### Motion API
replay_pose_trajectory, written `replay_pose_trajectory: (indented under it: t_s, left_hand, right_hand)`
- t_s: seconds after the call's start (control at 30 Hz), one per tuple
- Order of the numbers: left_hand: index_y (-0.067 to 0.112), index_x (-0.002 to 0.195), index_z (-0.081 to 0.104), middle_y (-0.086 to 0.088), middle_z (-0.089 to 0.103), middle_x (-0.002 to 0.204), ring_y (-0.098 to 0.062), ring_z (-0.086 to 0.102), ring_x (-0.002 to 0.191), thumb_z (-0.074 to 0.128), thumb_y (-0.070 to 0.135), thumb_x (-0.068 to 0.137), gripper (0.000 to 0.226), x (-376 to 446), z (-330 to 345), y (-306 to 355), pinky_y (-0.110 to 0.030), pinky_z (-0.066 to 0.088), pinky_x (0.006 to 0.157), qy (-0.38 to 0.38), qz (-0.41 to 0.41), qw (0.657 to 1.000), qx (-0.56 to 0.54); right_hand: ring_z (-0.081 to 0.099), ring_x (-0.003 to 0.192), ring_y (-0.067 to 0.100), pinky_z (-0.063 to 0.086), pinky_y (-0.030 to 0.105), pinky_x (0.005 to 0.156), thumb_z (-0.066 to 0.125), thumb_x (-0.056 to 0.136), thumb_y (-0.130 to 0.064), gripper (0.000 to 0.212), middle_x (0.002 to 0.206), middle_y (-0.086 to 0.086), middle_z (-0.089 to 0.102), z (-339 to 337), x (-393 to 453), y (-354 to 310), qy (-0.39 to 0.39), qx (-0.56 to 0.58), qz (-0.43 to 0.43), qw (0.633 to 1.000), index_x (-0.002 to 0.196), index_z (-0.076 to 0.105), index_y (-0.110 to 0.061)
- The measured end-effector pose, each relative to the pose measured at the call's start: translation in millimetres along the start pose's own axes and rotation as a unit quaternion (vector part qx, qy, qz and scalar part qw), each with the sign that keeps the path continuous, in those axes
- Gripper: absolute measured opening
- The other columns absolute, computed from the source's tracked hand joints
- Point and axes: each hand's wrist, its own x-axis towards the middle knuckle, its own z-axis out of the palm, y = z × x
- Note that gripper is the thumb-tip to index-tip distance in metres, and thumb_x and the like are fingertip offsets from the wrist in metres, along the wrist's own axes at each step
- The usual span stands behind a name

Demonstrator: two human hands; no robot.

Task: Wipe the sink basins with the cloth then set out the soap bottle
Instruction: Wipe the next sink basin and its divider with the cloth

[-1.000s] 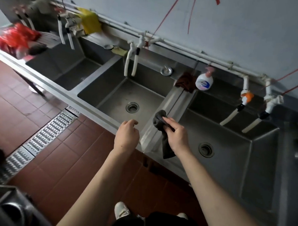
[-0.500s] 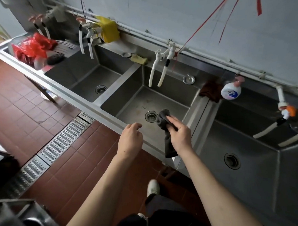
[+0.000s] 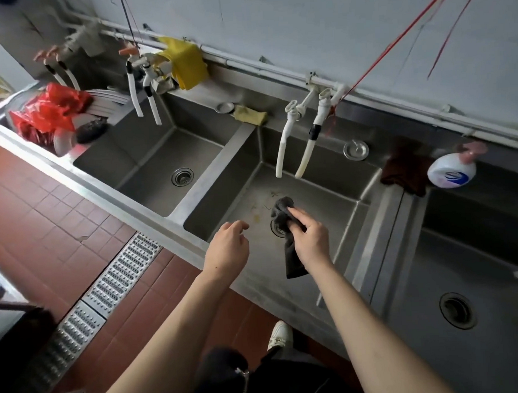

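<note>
Cloth point(image 3: 285, 225), dark grey and crumpled, hangs limp over the middle basin point(image 3: 336, 222), pinched near its top by the right hand point(image 3: 308, 238). Left hand point(image 3: 229, 248) hovers beside it, fingers loosely curled, holding nothing. Basin floor shows yellowish specks near the drain point(image 3: 275, 227). Left basin point(image 3: 149, 168) holds only its drain. Soap bottle point(image 3: 452, 171), white with pink pump, lies tilted on the back ledge beside a brown rag point(image 3: 405, 172)

Both forearms point(image 3: 180, 327) are bare with no sleeves in view, dark trousers point(image 3: 230, 376) carrying a small metal fitting show at 6 o'clock, and a white shoe point(image 3: 279, 335) sits beside them.
</note>
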Motion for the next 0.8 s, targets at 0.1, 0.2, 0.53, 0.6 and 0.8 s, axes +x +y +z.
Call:
replay_pose_trajectory:
  t_s: [0.1,0.2,0.53,0.6,0.8]
  left_hand:
    - [0.021,0.128,0.061,-0.002,0.058,0.125,-0.019,0.058,0.117,0.037,0.011,0.096,0.041,20.1,4.5,-9.1,-0.035,0.051,0.093,-0.024,0.0,1.0,0.01]
    - [0.022,0.128,0.062,-0.001,0.059,0.125,-0.019,0.058,0.117,0.037,0.012,0.096,0.041,44.2,4.3,-23.2,-0.035,0.051,0.092,-0.045,-0.001,0.999,0.015]
    - [0.024,0.129,0.061,0.0,0.058,0.126,-0.021,0.058,0.117,0.039,0.016,0.097,0.04,157.1,-3.1,-73.8,-0.032,0.048,0.09,-0.126,0.042,0.99,0.035]
    - [0.024,0.129,0.061,0.0,0.057,0.126,-0.021,0.058,0.115,0.04,0.016,0.097,0.039,182.3,-6.9,-86.5,-0.032,0.048,0.089,-0.138,0.056,0.988,0.039]
    - [0.024,0.126,0.063,-0.002,0.06,0.123,-0.026,0.058,0.112,0.046,0.017,0.097,0.034,252.2,-5.9,-125.2,-0.041,0.052,0.09,-0.168,0.112,0.978,0.052]
  right_hand:
    - [0.06,0.117,0.0,0.035,-0.001,0.101,0.069,0.095,0.0,0.034,0.128,-0.008,0.069,12.1,14.2,5.9,0.005,0.007,0.024,1.0,0.125,0.075,-0.015]
    - [0.061,0.117,0.001,0.036,0.0,0.101,0.068,0.095,-0.001,0.034,0.125,-0.012,0.069,26.1,26.9,12.4,0.012,0.007,0.043,0.999,0.125,0.076,-0.016]
    - [0.06,0.118,0.004,0.041,0.017,0.107,0.069,0.097,-0.005,0.034,0.131,-0.001,0.071,99.3,58.1,24.3,0.056,-0.011,0.139,0.989,0.129,0.073,-0.016]
    - [0.06,0.119,0.004,0.042,0.018,0.109,0.069,0.097,-0.006,0.034,0.13,-0.002,0.071,119.6,66.5,21.1,0.066,-0.009,0.152,0.986,0.129,0.073,-0.016]
    - [0.058,0.118,-0.001,0.037,0.003,0.102,0.069,0.097,-0.005,0.035,0.13,-0.006,0.069,177.8,97.2,25.7,0.098,0.0,0.186,0.978,0.129,0.072,-0.017]
